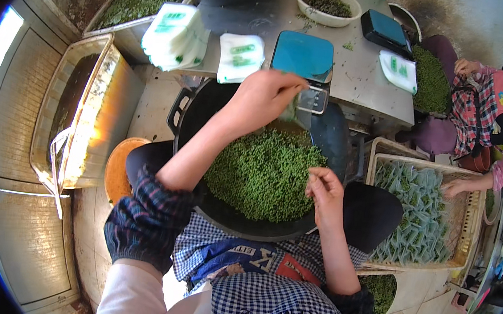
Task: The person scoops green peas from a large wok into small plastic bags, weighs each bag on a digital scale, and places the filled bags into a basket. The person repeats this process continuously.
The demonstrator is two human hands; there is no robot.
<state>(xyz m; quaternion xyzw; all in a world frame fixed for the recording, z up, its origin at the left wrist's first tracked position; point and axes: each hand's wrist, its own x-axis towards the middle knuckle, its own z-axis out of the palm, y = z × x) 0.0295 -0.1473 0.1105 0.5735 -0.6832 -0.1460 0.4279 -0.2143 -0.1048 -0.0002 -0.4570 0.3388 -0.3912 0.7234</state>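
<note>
A large black tub (247, 233) sits between the knees, holding a heap of small green peppercorn-like berries (267, 177). My left hand (263, 98) reaches over the tub's far part, its fingertips pinched on a clear plastic bag (291, 115) that hangs down in front of the scale. The bag's contents are partly hidden by the hand. At the heap's right side, my right hand (327, 196) is raised with thumb and fingers close together; whether something small is between them cannot be told. Beyond the tub stands a digital scale with a blue plate (303, 56).
Printed plastic bags (242, 58) lie left of the scale, beside a thicker stack (174, 34). A white bowl (325, 19) and second scale (387, 30) stand farther back on the metal table (353, 80). At right, a co-worker's hand (457, 186) reaches into a crate (469, 228) of filled bags (412, 212).
</note>
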